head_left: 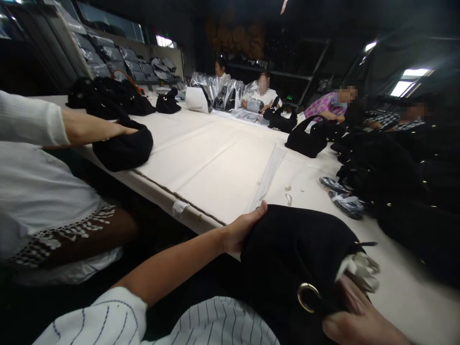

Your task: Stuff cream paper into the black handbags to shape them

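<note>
A black fabric handbag (294, 254) with a gold ring (307, 294) lies at the near edge of the long white table (223, 163). My left hand (242, 230) grips the bag's left side, thumb on top. My right hand (355, 314) is at the bag's opening on the right, fingers closed around crumpled white paper stuffing (361, 270) that sticks out of the bag.
A person in white at the left has a hand in another black bag (124, 146). Several people sit along the far side with black bags (309, 136). A heap of black bags (406, 191) fills the right. Packaged bags (223, 96) stand at the far end.
</note>
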`<state>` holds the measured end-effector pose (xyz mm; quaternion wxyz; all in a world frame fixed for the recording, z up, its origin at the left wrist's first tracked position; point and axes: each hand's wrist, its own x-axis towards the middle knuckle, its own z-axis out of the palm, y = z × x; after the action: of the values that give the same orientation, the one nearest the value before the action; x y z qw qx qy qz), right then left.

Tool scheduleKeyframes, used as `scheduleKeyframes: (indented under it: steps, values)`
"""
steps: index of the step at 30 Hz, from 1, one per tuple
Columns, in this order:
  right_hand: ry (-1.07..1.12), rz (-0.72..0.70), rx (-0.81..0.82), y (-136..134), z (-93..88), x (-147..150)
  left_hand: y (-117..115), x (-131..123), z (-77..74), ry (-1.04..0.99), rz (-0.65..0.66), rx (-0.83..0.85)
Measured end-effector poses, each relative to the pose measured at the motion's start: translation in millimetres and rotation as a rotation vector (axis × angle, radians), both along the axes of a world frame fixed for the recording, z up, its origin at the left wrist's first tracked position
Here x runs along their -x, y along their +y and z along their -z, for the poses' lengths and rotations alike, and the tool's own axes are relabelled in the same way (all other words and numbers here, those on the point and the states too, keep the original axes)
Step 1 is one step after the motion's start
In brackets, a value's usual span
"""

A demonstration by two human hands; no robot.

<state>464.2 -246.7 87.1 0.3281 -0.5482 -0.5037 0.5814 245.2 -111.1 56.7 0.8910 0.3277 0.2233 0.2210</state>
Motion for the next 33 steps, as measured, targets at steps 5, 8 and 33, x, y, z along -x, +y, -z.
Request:
scheduleKeyframes:
  steps: [5, 8, 33]
  values:
    - [0.042, 0.011, 0.142, 39, -46.0, 26, 23, -11, 14.5, -0.042, -0.11, 0.076]
    - [-0.186, -0.111, -0.02, 45, -51.5, 19, 25, -7, 15.0, -0.02, -0.122, 0.113]
    - [-0.936, -0.109, -0.75, 116, -45.3, 1, 93, -4, 31.0, 0.488, -0.657, -0.578]
